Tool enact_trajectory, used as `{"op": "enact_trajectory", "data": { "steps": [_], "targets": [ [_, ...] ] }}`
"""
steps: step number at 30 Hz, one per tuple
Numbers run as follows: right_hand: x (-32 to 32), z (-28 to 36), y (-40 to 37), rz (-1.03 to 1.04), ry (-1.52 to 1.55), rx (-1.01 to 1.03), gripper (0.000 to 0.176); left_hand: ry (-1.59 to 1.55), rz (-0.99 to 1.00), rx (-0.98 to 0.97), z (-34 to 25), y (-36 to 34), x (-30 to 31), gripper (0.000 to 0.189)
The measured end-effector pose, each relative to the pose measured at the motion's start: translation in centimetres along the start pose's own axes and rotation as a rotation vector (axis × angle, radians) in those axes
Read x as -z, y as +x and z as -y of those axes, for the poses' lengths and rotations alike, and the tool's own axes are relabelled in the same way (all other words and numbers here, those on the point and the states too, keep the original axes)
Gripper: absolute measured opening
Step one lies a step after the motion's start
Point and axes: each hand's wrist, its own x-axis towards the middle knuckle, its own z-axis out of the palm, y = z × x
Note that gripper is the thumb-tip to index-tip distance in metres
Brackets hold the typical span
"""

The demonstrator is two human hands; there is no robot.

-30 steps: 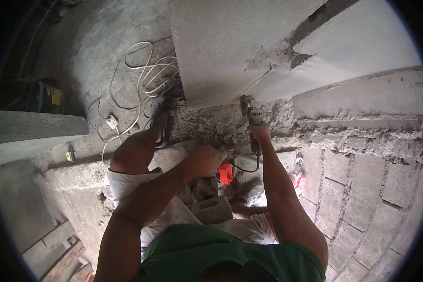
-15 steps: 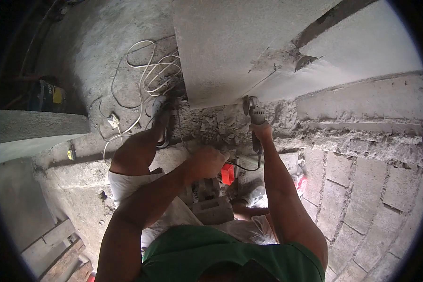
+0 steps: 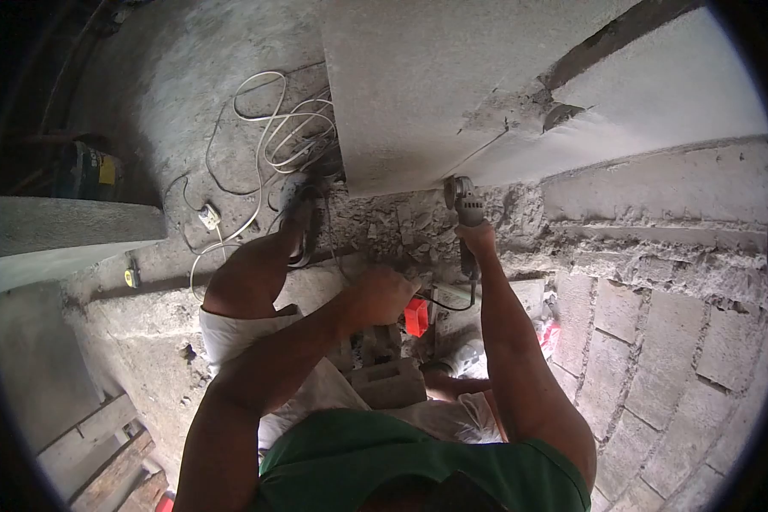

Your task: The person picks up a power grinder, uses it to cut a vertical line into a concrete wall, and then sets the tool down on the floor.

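My right hand [image 3: 476, 237] is wrapped round the body of an angle grinder [image 3: 471, 205]. The grinder's disc end is up against the lower edge of a grey plastered wall [image 3: 418, 94], where a thin cut line [image 3: 480, 152] slants up from it. A black power cord [image 3: 444, 305] loops from the grinder's tail to my left hand [image 3: 386, 293]. That hand is closed, with the cord running into it from both sides; the fingers are partly hidden. Just below it is a bright red box-like object [image 3: 416, 317].
Broken rubble [image 3: 405, 226] lies along the wall's foot. A coiled white cable [image 3: 273, 128] and a socket block [image 3: 208, 217] lie on the left floor. Further left are a yellow tape measure [image 3: 131, 277] and a dark bucket [image 3: 90, 173]. A hollow block [image 3: 388, 382] sits between my legs.
The view has shifted slightly, so the scene appears a little further right. Both hands keep their grip, and the grinder stays at the wall's lower edge.
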Motion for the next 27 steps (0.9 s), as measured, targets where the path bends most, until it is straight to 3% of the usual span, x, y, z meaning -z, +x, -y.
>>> {"op": "enact_trajectory", "data": {
  "steps": [4, 7, 19, 27],
  "targets": [
    [-0.5, -2.0, 1.1, 0.078, 0.118, 0.041, 0.059, -0.029, 0.038, 0.006, -0.4, 0.1, 0.6, 0.042],
    [0.8, -1.1, -0.4, 0.015, 0.007, -0.002, 0.055, -0.032, 0.064, 0.005, -0.5, 0.0, 0.8, 0.045],
    [4.4, 1.2, -4.3, 0.010, 0.055, 0.060, 0.059, 0.006, 0.079, 0.032, -0.7, 0.0, 0.7, 0.051],
    [2.8, -0.7, -2.7, -0.067, 0.006, 0.065, 0.055, 0.042, 0.097, 0.050, -0.2, 0.3, -0.2, 0.057]
  ]
}}
